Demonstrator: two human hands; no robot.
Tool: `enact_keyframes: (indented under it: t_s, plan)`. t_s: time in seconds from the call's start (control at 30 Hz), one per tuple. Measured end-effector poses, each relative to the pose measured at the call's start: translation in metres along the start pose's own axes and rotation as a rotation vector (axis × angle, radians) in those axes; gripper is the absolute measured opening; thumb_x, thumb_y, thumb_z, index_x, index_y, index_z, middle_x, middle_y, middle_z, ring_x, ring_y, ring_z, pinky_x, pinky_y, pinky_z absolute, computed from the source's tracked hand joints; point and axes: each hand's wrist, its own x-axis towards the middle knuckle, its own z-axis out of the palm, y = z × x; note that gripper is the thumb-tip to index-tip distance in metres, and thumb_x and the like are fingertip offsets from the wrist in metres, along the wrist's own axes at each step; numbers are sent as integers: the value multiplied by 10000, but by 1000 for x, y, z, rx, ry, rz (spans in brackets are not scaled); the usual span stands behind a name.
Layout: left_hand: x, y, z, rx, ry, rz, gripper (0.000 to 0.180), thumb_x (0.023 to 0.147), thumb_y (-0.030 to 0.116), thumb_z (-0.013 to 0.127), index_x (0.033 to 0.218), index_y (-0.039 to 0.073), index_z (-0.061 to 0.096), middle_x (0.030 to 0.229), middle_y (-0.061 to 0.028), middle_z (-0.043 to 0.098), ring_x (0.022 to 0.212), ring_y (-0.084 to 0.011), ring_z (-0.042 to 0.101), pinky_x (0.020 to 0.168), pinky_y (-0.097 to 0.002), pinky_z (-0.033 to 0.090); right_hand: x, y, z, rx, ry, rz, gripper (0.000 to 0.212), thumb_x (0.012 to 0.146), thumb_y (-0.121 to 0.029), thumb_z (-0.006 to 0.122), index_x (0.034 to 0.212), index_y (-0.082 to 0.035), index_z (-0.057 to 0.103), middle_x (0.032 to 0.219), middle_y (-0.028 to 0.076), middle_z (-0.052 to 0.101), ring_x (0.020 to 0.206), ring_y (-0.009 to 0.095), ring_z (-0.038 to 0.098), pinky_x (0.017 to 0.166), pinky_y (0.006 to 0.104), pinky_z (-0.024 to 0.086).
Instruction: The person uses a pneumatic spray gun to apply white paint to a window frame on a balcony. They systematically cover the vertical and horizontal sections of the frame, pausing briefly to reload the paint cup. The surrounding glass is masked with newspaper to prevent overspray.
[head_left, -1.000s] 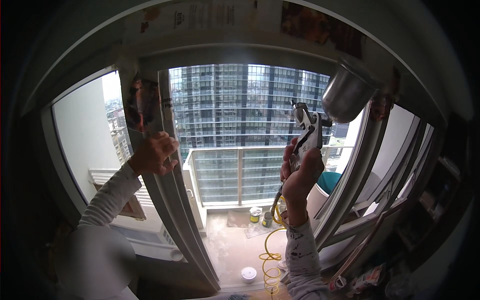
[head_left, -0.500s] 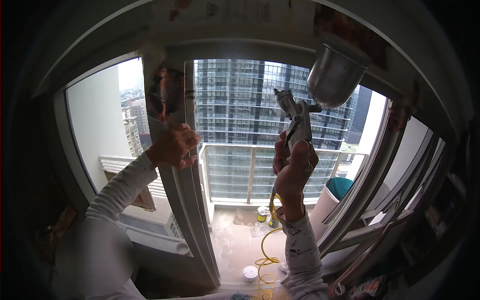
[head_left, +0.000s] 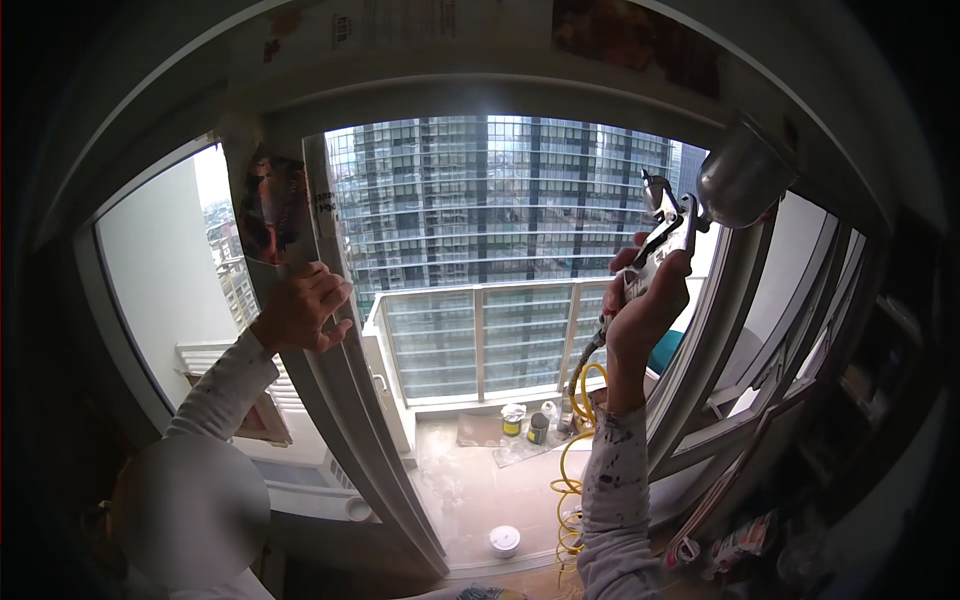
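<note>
metal spray gun (head_left: 668, 232) in right hand (head_left: 645, 305) near frame edge (head_left: 715, 330).

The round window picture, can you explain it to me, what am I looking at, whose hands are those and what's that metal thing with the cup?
This view comes from a wide fisheye camera worn on a person's head, which is why the straight frames bend into curves. The two arms rising from the bottom edge are that person's own.

The left hand grips the white window post in the middle, beside some paper masking stuck to it. The right hand holds up a metal spray gun with a round metal cup on top. A yellow coiled hose hangs from it down to the floor.

Through the glass you see a balcony floor with a few small cans, a white lid, a glass railing and a tall building beyond.
</note>
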Motion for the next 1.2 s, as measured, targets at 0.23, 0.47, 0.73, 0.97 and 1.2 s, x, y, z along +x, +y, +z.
enact_keyframes:
  t_s: [0.23, 0.47, 0.73, 0.97, 1.2]
  plan:
    - [-2, -1, -1, -9, 19, -2, 490, 709, 277, 757, 1085, -2, 611, 964, -119, 625, 887, -289, 625, 930, -414, 482, -49, 22, 27, 402, -151, 187, 571, 891, -529, 680, 1125, -15, 597, 868, 7, 628, 706, 43, 593, 520, 160, 437]
    - [-3, 0, 1, -54, 11, -17, 481, 717, 273, 753, 1085, -4, 615, 994, -124, 631, 888, -283, 629, 935, -408, 487, -87, 19, 84, 471, -378, 218, 435, 936, -409, 668, 1077, -9, 570, 860, 20, 606, 754, 61, 579, 670, 193, 496]
    - [-1, 2, -1, -73, 52, -30, 401, 674, 232, 771, 983, 18, 631, 912, -89, 631, 864, -251, 635, 924, -370, 467, -118, 18, 150, 286, -576, 82, 247, 983, -241, 562, 910, -6, 557, 650, 34, 548, 565, 84, 460, 513, 283, 359]
    - [0, 5, -17, -55, 49, -10, 356, 680, 248, 774, 931, 34, 638, 930, -79, 624, 877, -247, 622, 903, -371, 470, -124, 15, 181, 233, -704, -63, 243, 962, -259, 637, 949, -26, 567, 621, 49, 538, 536, 101, 483, 501, 296, 396]
    - [-4, 0, 0, -59, 17, -38, 395, 689, 249, 770, 985, 27, 632, 914, -79, 636, 866, -240, 638, 902, -361, 462, -111, 20, 161, 274, -565, 34, 210, 984, -210, 580, 906, -17, 548, 645, 39, 534, 570, 99, 453, 528, 294, 375]
